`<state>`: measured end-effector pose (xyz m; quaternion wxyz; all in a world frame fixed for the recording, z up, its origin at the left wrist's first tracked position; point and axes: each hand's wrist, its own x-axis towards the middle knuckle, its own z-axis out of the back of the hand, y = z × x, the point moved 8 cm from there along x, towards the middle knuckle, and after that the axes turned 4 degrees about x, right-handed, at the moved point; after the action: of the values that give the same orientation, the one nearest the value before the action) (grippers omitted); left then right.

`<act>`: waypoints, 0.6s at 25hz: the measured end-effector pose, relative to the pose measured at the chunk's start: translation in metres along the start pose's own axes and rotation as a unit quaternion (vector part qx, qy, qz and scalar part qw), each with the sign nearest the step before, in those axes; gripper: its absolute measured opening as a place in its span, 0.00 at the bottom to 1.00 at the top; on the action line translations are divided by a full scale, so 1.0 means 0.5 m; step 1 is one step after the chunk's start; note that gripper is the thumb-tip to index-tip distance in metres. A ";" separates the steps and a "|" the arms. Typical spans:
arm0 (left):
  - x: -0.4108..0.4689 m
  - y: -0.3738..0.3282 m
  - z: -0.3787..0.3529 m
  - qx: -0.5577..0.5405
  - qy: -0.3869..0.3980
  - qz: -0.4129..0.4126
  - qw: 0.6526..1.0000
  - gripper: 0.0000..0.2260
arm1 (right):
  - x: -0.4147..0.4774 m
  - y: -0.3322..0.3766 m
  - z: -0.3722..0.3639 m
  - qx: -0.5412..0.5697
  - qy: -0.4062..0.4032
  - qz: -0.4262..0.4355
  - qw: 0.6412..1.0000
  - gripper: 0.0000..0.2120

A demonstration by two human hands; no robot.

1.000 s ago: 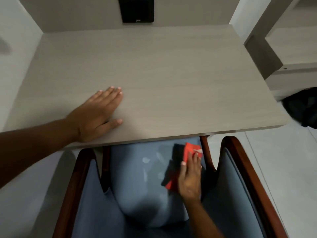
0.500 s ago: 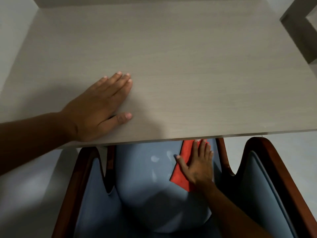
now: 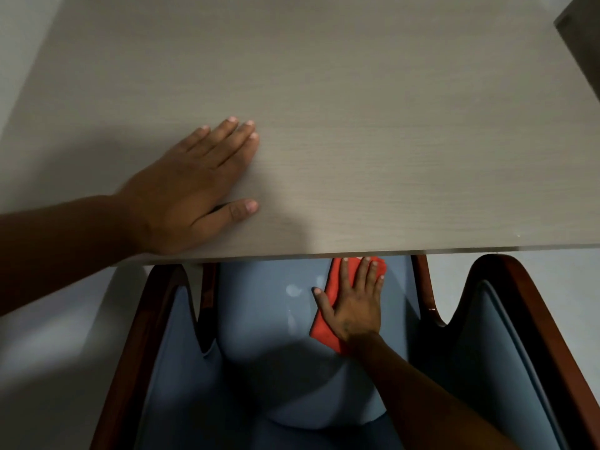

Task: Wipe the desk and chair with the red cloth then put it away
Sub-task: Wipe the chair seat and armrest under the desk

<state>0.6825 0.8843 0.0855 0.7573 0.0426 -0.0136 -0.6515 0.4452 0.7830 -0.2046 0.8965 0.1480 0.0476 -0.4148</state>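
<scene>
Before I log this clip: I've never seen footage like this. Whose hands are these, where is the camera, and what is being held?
There is no machine: a person wears a camera on the head, looking down at their own two hands. The left hand lies flat on the pale wooden desk, holding nothing. Below the desk edge, the right hand presses a red cloth flat against the blue padded seat of a chair with dark wooden arms. The fingers are spread over the cloth, not closed around it.

Our right hand (image 3: 355, 306) now sits farther up the blue chair seat (image 3: 276, 336), and its fingertips (image 3: 366, 260) reach the desk (image 3: 357, 141) edge. The red cloth (image 3: 328, 306) goes up with it. We lean closer, so the desk looks bigger.
</scene>
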 end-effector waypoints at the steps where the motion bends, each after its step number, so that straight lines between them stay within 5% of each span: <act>1: 0.000 0.001 -0.001 0.000 0.001 0.000 1.000 0.37 | -0.001 0.016 -0.003 0.002 0.005 0.010 1.000 0.44; 15: -0.002 -0.002 0.002 -0.011 -0.003 -0.004 1.000 0.37 | -0.112 0.287 -0.075 0.004 0.076 0.239 0.968 0.31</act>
<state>0.6816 0.8850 0.0864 0.7552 0.0323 -0.0088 -0.6547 0.5189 0.9229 -0.1962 0.9628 0.1900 0.0775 -0.1759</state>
